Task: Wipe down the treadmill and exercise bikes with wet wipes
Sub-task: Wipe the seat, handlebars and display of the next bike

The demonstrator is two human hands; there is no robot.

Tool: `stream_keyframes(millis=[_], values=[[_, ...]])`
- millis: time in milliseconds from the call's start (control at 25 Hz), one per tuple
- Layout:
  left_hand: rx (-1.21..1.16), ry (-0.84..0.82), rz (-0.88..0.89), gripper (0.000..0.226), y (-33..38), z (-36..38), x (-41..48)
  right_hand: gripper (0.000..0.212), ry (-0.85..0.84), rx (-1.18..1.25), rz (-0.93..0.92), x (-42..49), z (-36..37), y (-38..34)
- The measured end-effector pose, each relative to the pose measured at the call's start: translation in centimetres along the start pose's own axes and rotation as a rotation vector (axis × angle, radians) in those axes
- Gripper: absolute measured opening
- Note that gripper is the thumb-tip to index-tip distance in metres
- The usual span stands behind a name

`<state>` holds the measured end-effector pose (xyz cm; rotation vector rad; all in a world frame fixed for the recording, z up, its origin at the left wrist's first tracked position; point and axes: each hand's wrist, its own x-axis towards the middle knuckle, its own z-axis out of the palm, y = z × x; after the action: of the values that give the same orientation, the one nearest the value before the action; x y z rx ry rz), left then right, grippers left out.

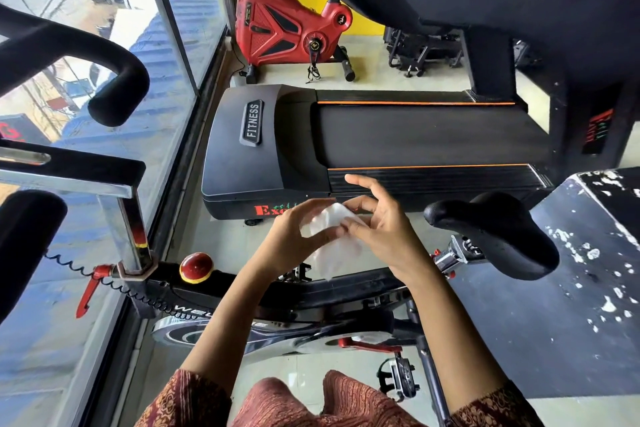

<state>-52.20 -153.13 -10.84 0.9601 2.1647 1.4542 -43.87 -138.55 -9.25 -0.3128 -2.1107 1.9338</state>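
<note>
A white wet wipe (330, 239) hangs crumpled between both hands above the black exercise bike's frame (249, 291). My left hand (294, 229) grips its left side. My right hand (377, 222) pinches its right edge with thumb and forefinger, the other fingers raised. The bike's black saddle (495, 232) is just right of my hands, its handlebars (69, 55) at the far left. A black treadmill (381, 139) with orange stripes and a "FITNESS" badge lies on the floor beyond the hands. A red exercise bike (284, 28) stands behind the treadmill.
A glass window wall (104, 184) runs along the left, close to the handlebars. The treadmill's console and upright (485, 10) loom at the upper right. A black platform with chipped paint (571, 270) sits at the right. A red knob (195, 267) and lever sit on the frame.
</note>
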Motion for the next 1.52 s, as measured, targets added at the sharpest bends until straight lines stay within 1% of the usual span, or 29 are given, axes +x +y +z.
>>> stream_keyframes(millis=[80, 120, 240, 320, 360, 400, 480, 520, 560, 640, 680, 760, 880, 960, 1040, 1200, 1280, 1440, 1520], values=[[-0.128, 0.002, -0.043, 0.033, 0.1, 0.3, -0.1, 0.06, 0.001, -0.006, -0.021, -0.3, 0.0, -0.1], [-0.202, 0.013, -0.079, 0.031, 0.3, 0.3, -0.2, 0.059, 0.024, -0.029, -0.02, -0.4, 0.0, -0.1], [-0.412, 0.009, -0.149, 0.047, 1.0, 0.4, -0.6, 0.045, 0.108, -0.117, 0.059, -0.8, -0.2, 0.2], [-0.526, -0.024, -0.149, 0.053, 1.2, 0.3, -0.6, 0.032, 0.054, -0.039, 0.154, -1.2, -0.3, 0.2], [-0.552, -0.033, -0.152, 0.053, 1.4, 0.3, -0.6, 0.027, 0.023, 0.031, 0.185, -1.5, -0.3, 0.4], [-0.552, -0.034, -0.152, 0.051, 1.5, 0.4, -0.6, 0.022, 0.028, 0.086, 0.191, -1.7, -0.1, 0.4], [-0.457, -0.003, -0.12, 0.041, 1.7, 0.5, -0.5, 0.01, 0.145, 0.145, 0.163, -1.8, 0.2, 0.5], [-0.343, 0.035, -0.099, 0.036, 1.7, 0.4, -0.5, 0.004, 0.224, 0.167, 0.149, -1.8, 0.2, 0.5], [-0.166, 0.073, -0.075, 0.035, 1.7, 0.3, -0.3, 0.007, 0.302, 0.185, 0.14, -1.9, 0.0, 0.5], [0.259, 0.107, 0.016, 0.042, 1.6, -0.2, 0.1, 0.01, 0.427, 0.221, 0.146, -2.0, -0.7, 0.7], [0.401, 0.085, 0.054, 0.045, 1.6, -0.3, 0.4, 0.013, 0.487, 0.221, 0.154, -2.2, -1.3, 1.0], [0.521, 0.033, 0.081, 0.043, 2.0, -0.1, 1.0, 0.02, 0.576, 0.163, 0.171, -3.0, -2.4, 1.6], [0.503, -0.037, 0.136, 0.034, 2.5, 1.6, 1.7, 0.009, 0.653, 0.119, 0.231, -4.8, -3.9, 2.2], [0.453, -0.113, 0.152, 0.031, 2.5, 3.0, 2.1, 0.013, 0.699, 0.103, 0.258, -6.2, -5.0, 2.7], [0.445, -0.166, 0.155, 0.03, 2.6, 4.5, 2.6, 0.015, 0.726, 0.051, 0.233, -7.5, -6.3, 3.1], [0.444, -0.205, 0.164, 0.031, 2.9, 7.0, 3.8, 0.02, 0.806, -0.036, 0.151, -7.9, -9.6, 3.1], [0.456, -0.188, 0.154, 0.03, 3.1, 8.2, 4.9, 0.014, 0.813, -0.127, 0.075, -7.2, -11.8, 2.9], [0.459, -0.042, 0.151, 0.03, 3.8, 10.8, 7.1, 0.022, 0.759, -0.362, -0.099, -4.8, -16.3, 2.6], [0.455, 0.02, 0.152, 0.03, 4.7, 12.7, 7.8, 0.024, 0.764, -0.551, -0.197, -3.5, -18.0, 2.2]])
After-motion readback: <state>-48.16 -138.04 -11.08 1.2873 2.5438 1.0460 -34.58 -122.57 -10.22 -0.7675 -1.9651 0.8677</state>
